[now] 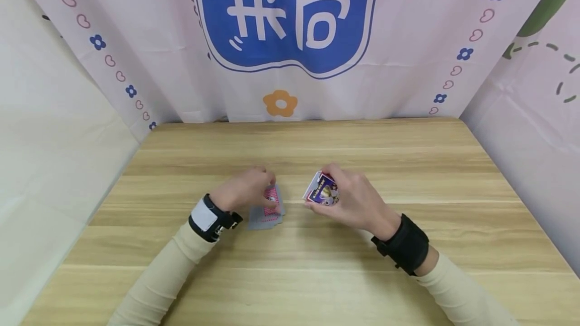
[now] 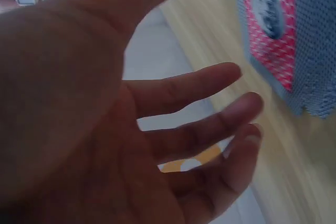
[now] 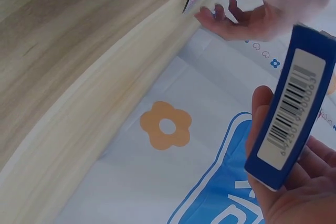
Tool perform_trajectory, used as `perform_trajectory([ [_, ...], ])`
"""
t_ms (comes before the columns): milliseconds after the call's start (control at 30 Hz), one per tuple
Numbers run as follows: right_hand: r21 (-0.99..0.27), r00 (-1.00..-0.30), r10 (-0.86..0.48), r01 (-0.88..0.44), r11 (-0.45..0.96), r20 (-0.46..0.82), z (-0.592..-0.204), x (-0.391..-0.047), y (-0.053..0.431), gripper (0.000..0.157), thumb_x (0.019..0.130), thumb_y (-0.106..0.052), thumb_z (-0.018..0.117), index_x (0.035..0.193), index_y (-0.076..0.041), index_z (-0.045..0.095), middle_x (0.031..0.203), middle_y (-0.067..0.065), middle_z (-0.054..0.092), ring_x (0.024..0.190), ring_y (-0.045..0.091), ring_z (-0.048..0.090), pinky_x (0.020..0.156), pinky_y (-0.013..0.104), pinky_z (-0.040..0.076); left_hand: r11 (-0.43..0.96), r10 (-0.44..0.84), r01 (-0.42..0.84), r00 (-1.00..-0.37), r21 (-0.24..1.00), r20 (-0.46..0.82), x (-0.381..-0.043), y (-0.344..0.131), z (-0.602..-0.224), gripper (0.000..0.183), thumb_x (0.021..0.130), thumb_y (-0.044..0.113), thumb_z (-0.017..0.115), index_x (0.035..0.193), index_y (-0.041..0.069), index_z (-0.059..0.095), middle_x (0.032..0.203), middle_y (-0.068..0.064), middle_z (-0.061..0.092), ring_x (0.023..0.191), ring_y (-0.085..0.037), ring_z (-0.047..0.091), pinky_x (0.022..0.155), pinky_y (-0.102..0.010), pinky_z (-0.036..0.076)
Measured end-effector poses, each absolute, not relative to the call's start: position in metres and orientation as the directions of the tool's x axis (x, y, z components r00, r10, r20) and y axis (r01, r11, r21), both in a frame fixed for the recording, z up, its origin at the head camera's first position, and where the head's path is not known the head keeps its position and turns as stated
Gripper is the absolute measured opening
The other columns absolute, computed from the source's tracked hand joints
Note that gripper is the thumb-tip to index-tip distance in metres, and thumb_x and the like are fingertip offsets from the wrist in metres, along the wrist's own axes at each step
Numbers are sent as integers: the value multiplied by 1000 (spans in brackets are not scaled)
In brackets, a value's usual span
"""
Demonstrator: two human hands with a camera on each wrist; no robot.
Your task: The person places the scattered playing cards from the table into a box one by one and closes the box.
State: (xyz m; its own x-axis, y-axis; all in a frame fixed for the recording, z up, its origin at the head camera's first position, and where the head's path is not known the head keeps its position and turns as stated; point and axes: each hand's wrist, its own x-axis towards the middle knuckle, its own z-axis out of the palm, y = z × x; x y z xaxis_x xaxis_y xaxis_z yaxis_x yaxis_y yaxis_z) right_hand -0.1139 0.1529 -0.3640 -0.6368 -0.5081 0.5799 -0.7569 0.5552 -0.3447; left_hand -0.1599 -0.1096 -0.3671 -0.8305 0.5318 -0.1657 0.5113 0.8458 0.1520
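A spread of playing cards with red patterned backs and wide pale borders lies on the wooden table. Over the cards hovers my left hand, fingers apart and loosely bent. In the left wrist view nothing is in that hand, and the cards sit beyond its fingertips. My right hand grips a small playing card box between thumb and fingers, to the right of the cards. One blue side of the box with a white barcode label shows in the right wrist view.
The wooden table reaches back to a white curtain with a blue emblem and an orange flower. Pale cloth hangs along the left and right sides. Black straps circle both wrists.
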Motion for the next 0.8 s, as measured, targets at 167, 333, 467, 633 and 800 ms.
perform_trajectory([
  [167,-343,-633,-512,-761,551,580,-365,-113,152,63,67,-43,80,106,-3,52,75,2,60,55,7,50,42,23,46,852,523,499,-824,158,-219,-161,-113,-373,62,68,47,80,110,6,58,92,-3,58,80,-15,48,67,-31,46],
  [333,-348,-625,-523,-770,535,579,-366,-114,151,62,67,-42,81,106,-3,52,76,2,60,55,6,51,42,23,47,857,514,488,-831,166,-210,-162,-112,-376,59,67,43,82,106,7,58,89,-1,56,79,-16,49,66,-31,46],
  [467,-349,-622,-526,-773,530,580,-365,-113,150,62,67,-43,81,106,-4,52,78,2,61,56,6,51,43,22,47,877,478,453,-855,159,-201,-163,-111,-376,61,64,45,83,102,8,53,88,-2,51,82,-19,45,67,-33,45],
  [633,-358,-623,-526,-774,522,579,-366,-113,148,62,67,-44,80,106,-4,52,78,1,61,56,5,51,43,21,47,884,463,435,-866,169,-190,-163,-109,-373,50,67,36,84,94,10,52,83,-2,53,77,-17,48,61,-30,46],
  [800,-359,-621,-525,-775,519,582,-367,-111,147,61,67,-44,80,105,-5,52,76,0,59,55,5,51,42,21,46,836,541,489,-810,249,-228,-156,-106,-364,23,77,20,78,86,12,58,72,1,57,61,-10,53,48,-24,46],
])
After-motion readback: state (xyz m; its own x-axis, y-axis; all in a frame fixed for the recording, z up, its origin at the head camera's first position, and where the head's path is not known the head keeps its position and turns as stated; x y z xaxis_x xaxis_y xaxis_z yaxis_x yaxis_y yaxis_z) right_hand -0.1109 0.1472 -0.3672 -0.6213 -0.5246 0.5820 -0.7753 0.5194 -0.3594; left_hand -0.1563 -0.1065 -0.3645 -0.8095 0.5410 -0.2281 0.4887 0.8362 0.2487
